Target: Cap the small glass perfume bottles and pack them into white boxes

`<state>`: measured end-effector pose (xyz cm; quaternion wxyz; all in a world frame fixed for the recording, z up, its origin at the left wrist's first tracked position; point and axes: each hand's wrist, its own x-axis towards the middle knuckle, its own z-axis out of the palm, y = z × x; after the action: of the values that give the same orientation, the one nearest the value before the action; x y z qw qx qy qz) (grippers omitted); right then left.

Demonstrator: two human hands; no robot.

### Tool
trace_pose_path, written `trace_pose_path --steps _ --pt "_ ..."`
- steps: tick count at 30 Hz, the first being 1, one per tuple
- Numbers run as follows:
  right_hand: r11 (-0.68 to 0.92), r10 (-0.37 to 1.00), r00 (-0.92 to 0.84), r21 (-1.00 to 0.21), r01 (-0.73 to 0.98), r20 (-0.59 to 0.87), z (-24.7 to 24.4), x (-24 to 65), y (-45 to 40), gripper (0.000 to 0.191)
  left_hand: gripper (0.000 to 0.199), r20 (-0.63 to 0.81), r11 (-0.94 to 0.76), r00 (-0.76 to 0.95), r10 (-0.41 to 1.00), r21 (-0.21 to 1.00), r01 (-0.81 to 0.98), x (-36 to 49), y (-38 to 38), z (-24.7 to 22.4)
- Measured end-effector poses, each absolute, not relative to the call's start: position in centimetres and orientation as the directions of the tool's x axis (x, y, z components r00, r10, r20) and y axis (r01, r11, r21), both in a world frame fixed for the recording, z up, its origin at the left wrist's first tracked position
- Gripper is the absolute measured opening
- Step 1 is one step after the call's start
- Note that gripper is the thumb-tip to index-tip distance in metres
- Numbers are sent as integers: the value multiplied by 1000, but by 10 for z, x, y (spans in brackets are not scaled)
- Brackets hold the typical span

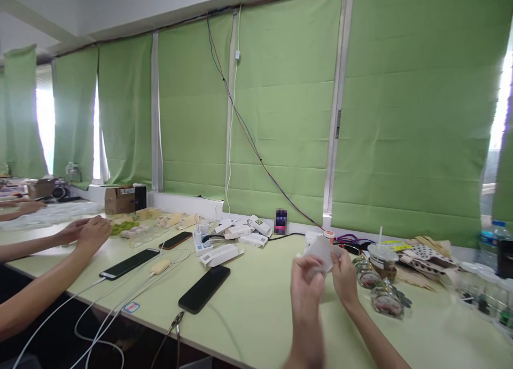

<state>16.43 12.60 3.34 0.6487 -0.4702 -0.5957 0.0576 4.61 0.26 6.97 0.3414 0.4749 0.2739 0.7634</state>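
In front of me, above the table [264,283], both hands are at a thin whitish, partly see-through sheet or small bag [324,251]; its exact kind is unclear. My left hand [308,283] has bent fingers at its left side and is somewhat blurred. The thumb and fingers of my right hand [343,273] pinch its right edge. Just right of my right hand lie clear-wrapped round items [387,300] and a lidded plastic cup [382,257] with a straw.
Left of my hands lie a black phone [204,289], another phone [130,264] and white cables. White boxes [222,254] are heaped behind. Another person's hands [94,233] work at the left. Clear containers [487,291] stand far right. A phone [281,222] stands upright at the back.
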Motion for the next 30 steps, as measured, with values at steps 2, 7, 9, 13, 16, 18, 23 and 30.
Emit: trace_pose_path --steps 2,7,9,13,16,18,23,30 --pt "567 631 266 -668 482 728 33 164 125 43 45 553 -595 -291 780 801 -73 31 43 69" --pt "602 646 214 -661 447 733 31 166 124 38 96 310 -307 11 951 937 169 3 115 32" --pt "595 665 204 -675 437 718 30 169 124 38 96 328 -339 96 940 929 150 1 124 19" --pt "583 681 187 -678 447 709 31 178 124 37 74 380 -400 161 911 909 114 3 125 7" --pt "595 686 135 -658 461 715 34 185 125 35 62 479 -510 224 849 854 105 -1 120 3" --pt "606 681 108 -640 472 724 37 189 125 34 55 537 -578 245 807 804 142 -4 117 0" --pt "642 661 41 -594 485 749 46 195 122 30 34 563 -606 246 789 778 164 -5 111 2" --pt "643 710 -126 -565 517 693 37 186 117 22 29 527 -551 186 829 826 119 0 111 2"
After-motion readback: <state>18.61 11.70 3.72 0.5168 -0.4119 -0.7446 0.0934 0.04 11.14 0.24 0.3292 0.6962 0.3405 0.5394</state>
